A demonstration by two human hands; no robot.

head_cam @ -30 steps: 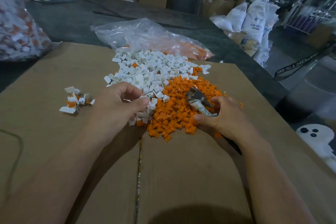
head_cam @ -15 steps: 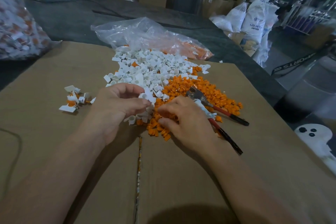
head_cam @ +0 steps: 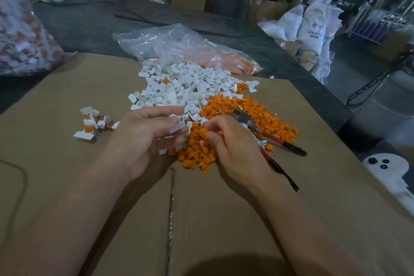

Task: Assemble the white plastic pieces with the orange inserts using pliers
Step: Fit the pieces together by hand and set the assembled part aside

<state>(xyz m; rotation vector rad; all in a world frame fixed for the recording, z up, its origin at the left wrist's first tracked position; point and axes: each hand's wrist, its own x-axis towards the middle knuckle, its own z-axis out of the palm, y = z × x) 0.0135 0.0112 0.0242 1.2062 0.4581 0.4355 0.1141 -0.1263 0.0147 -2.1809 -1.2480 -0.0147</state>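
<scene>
A heap of white plastic pieces [head_cam: 179,87] lies on the cardboard [head_cam: 224,219], with a heap of orange inserts [head_cam: 264,116] to its right and front. My left hand [head_cam: 143,139] holds a white piece [head_cam: 179,126] between thumb and fingers, palm turned inward. My right hand [head_cam: 233,148] sits over the orange heap with its fingertips pinched together at the pile; what they hold is too small to tell. The pliers [head_cam: 268,134], red and black handled, lie on the orange heap just right of my right hand.
A small cluster of joined white-and-orange pieces [head_cam: 91,124] lies left of my left hand. A clear plastic bag [head_cam: 179,47] with orange parts lies behind the heaps. Another full bag [head_cam: 20,36] sits at far left. The cardboard's right edge drops to the floor.
My right hand let go of the pliers, which now lie on the orange heap, and moved left into the inserts. My left hand lifted slightly with a white piece.
</scene>
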